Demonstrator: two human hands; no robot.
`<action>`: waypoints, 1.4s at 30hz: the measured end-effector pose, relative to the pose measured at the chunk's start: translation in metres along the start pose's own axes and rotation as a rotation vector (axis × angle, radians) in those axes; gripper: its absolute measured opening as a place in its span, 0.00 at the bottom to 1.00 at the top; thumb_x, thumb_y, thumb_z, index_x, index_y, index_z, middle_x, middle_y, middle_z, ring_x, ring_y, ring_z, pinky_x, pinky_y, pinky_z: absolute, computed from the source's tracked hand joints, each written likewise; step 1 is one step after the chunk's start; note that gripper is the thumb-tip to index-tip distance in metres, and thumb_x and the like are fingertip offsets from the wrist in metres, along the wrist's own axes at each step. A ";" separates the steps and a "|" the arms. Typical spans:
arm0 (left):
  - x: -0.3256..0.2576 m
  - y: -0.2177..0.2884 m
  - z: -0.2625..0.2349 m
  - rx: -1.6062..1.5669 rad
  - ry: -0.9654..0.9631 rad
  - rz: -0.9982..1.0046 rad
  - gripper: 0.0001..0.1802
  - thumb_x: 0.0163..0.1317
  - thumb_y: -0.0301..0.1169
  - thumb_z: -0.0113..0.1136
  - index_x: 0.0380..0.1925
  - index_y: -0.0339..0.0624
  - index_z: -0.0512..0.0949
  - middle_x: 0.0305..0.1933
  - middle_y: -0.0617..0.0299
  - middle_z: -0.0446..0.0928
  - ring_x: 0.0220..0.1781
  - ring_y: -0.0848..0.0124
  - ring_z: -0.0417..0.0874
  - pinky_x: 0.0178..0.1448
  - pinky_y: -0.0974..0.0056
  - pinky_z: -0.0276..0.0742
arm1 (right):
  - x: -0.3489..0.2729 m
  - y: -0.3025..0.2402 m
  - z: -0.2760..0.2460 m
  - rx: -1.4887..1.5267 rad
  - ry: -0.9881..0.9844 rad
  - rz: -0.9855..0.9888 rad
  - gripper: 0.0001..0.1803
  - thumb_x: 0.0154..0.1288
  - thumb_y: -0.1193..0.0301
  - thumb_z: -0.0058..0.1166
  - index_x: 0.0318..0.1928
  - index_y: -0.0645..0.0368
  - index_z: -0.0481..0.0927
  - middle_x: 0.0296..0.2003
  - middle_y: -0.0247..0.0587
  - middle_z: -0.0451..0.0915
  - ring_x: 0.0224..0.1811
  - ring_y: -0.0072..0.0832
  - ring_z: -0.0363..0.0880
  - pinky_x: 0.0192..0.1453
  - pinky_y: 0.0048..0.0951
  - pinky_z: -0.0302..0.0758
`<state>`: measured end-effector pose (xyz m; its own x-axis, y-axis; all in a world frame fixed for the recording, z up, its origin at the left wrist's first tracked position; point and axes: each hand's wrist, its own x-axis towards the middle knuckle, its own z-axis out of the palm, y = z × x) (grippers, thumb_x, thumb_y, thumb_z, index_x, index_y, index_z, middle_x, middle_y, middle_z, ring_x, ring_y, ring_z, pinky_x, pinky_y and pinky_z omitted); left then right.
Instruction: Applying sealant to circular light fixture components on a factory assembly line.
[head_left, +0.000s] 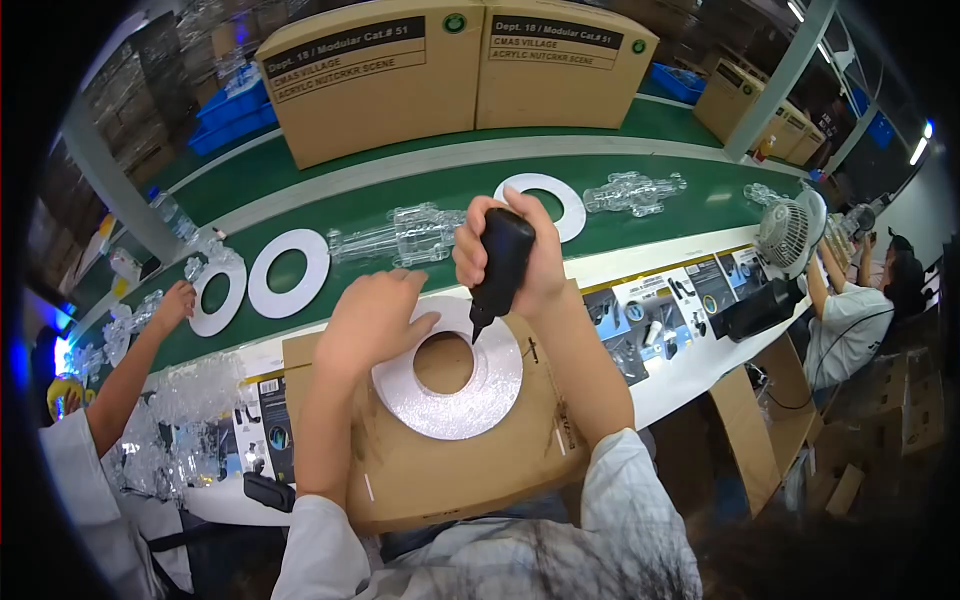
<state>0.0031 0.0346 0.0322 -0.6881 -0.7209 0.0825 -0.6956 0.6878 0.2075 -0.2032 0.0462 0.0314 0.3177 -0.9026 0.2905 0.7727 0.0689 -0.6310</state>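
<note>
Head view: at frame centre a silver glitter ring (450,385) lies on a cardboard sheet (450,470). The left hand (372,322) presses it flat, fingers spread; the right hand (515,255) grasps a black squeeze bottle (497,268), nozzle touching the ring. White rings (288,273) lie beyond on the green conveyor (700,200).

L hand (372,318) flat, fingers spread – R hand (520,262) fisted, both forearms extended

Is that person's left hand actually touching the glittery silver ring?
Touching. The head view shows the left hand lying flat on the silver ring, its fingers overlapping the ring's upper left edge with no gap.
</note>
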 end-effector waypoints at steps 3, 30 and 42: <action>-0.002 0.005 -0.003 -0.019 0.234 0.082 0.31 0.54 0.35 0.69 0.58 0.38 0.72 0.46 0.47 0.80 0.47 0.50 0.82 0.51 0.52 0.78 | 0.003 0.004 -0.006 -0.049 0.117 0.091 0.28 0.75 0.41 0.35 0.42 0.52 0.73 0.21 0.40 0.71 0.23 0.31 0.71 0.29 0.31 0.68; 0.022 -0.001 -0.003 -0.052 0.629 0.527 0.39 0.37 0.22 0.71 0.58 0.49 0.76 0.63 0.54 0.73 0.54 0.55 0.79 0.55 0.54 0.75 | 0.021 0.031 -0.027 -0.052 0.206 0.065 0.24 0.75 0.43 0.38 0.46 0.49 0.72 0.36 0.35 0.77 0.35 0.28 0.77 0.41 0.35 0.77; 0.018 -0.020 0.012 -0.140 0.321 0.191 0.35 0.47 0.39 0.75 0.54 0.37 0.74 0.55 0.47 0.77 0.56 0.51 0.79 0.57 0.56 0.77 | 0.019 0.015 -0.031 -0.563 0.262 -0.178 0.16 0.68 0.61 0.48 0.50 0.56 0.67 0.28 0.42 0.77 0.23 0.27 0.76 0.27 0.28 0.73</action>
<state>0.0020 0.0094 0.0178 -0.6878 -0.5863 0.4280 -0.5112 0.8099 0.2877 -0.2029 0.0165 0.0055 0.0115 -0.9583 0.2855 0.3723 -0.2608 -0.8907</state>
